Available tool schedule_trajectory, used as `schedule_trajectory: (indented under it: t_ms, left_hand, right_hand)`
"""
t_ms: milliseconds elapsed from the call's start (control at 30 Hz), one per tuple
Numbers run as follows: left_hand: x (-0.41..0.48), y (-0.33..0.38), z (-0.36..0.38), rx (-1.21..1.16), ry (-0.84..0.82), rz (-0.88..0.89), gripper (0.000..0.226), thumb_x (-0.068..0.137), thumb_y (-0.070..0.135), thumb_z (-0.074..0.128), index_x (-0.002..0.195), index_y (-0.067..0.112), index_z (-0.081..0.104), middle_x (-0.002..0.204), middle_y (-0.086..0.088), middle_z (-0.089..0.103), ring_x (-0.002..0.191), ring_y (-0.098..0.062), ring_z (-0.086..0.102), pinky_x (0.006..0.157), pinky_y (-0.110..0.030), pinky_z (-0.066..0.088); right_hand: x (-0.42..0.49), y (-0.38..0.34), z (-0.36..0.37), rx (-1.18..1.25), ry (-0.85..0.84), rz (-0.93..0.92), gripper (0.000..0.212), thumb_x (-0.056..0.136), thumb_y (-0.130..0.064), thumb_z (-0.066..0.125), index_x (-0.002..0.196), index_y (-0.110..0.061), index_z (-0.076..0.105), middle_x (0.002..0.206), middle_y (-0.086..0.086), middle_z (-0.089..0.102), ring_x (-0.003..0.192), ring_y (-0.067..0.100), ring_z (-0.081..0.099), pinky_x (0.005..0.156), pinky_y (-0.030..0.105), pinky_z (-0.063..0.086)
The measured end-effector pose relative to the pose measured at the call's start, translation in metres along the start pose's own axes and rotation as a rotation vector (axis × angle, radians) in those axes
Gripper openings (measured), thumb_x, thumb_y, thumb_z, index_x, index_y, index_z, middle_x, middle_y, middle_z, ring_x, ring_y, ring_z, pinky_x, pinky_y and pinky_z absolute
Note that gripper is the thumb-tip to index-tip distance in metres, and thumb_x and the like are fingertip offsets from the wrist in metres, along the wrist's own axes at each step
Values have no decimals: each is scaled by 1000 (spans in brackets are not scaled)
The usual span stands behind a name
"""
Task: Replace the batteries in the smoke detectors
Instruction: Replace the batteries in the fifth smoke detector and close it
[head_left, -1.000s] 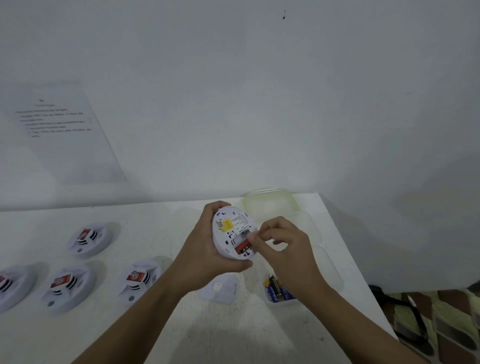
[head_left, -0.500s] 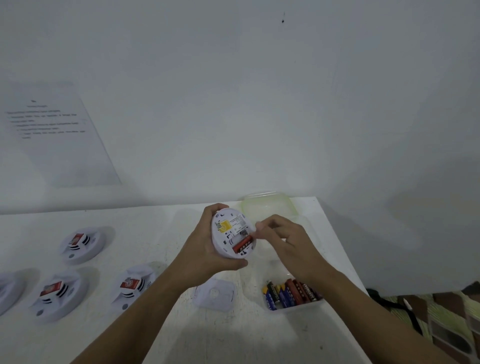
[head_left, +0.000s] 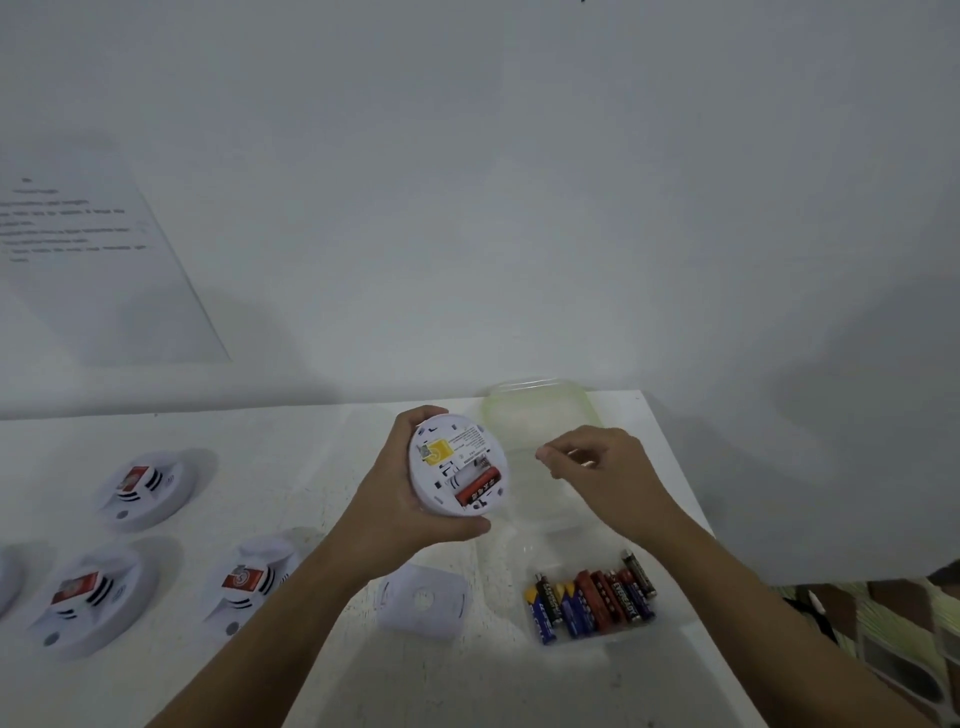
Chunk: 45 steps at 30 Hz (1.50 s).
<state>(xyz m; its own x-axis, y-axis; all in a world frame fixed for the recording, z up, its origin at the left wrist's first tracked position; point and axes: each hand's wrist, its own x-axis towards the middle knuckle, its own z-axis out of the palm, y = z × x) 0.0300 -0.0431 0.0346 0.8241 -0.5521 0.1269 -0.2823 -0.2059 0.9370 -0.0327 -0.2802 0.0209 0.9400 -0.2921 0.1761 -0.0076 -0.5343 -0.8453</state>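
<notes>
My left hand (head_left: 395, 499) wraps the round white plastic smoke detector (head_left: 457, 467), its back facing me and a red battery (head_left: 478, 491) in the slot. My right hand (head_left: 608, 478) hovers just beside it, apart, with the fingertips pinched; I cannot tell whether they hold anything. Below is a matt white table (head_left: 291, 467) against a plain wall (head_left: 519, 208).

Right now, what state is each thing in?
Held smoke detector, back open, one red battery inside.
Left hand, grips the detector.
Right hand, fingers curled, clear of the detector.
Back cover, off, lying on the table.
Battery container, open, batteries inside.
Green lid, off, behind the container.
Other detectors, lying face up.
</notes>
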Motion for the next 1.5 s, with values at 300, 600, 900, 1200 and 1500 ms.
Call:
schedule_trajectory:
  t_ms: [300, 600, 900, 1200, 1500]
  left_hand:
    - [3, -23, -2, 46, -39, -28, 95, 57, 4, 97, 133, 26, 43, 116, 25, 59, 116, -1, 60, 82, -13, 54]
    - [7, -31, -1, 78, -46, -26, 94, 58, 8, 97, 133, 25, 43, 117, 30, 56, 118, 1, 57, 82, -12, 54]
    - [4, -25, -1, 81, -34, -15, 93, 58, 7, 97, 131, 28, 42, 117, 31, 56, 116, 4, 57, 81, -10, 53]
    - [-2, 2, -1, 7, -41, 29, 97, 58, 5, 97, 136, 26, 43, 124, 17, 62, 119, -6, 61, 84, -17, 56]
    - [-18, 27, 0, -11, 4, 107, 96, 57, 5, 96, 133, 32, 43, 118, 26, 60, 117, -3, 60, 82, -15, 55]
  right_hand:
    - [29, 29, 0, -541, -723, 81, 30, 103, -35, 49, 112, -19, 73, 112, -5, 70, 99, 11, 62, 90, 27, 48]
    - [43, 29, 2, -451, -815, 147, 22, 94, -13, 58, 102, -16, 78, 106, -3, 74, 100, 13, 66, 95, 31, 53]
    - [39, 16, -15, -155, -679, 87, 8, 94, -9, 66, 94, -12, 73, 89, 2, 76, 72, 7, 65, 76, 26, 53]
    - [8, -32, -24, 479, -174, 83, 11, 93, -12, 68, 104, -10, 70, 95, 16, 74, 82, 24, 70, 73, 33, 52]
    - [-37, -79, -5, 539, 109, -41, 5, 91, -5, 69, 96, -4, 69, 86, 8, 76, 79, 21, 74, 72, 25, 58]
